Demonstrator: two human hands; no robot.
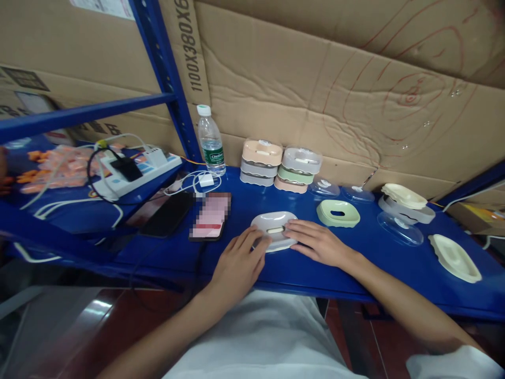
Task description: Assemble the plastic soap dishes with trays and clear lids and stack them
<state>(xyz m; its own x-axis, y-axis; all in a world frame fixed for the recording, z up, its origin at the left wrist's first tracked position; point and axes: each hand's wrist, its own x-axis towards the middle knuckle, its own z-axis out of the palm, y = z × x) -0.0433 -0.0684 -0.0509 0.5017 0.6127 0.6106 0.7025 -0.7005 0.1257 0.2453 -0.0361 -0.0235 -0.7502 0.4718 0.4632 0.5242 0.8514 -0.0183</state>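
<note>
A pale grey oval soap dish (274, 218) with a slot in its middle lies on the blue table in front of me. My left hand (240, 259) grips its left and front edge, fingers bent over the rim. From the other side, my right hand (317, 242) has its fingers closed over the right rim; its thumb is near the front edge. The fingers hide both ends of the dish. Just beyond my right hand sits a light green soap dish base (338, 213) with an oval opening.
Stacked soap dishes (262, 162) and a water bottle (211, 142) stand at the back. Clear lids (357, 194) lie near the cardboard. Cream trays (455, 258) are at right. Phones (211, 216), a charger cable (193, 181) and a power strip (138, 176) are left.
</note>
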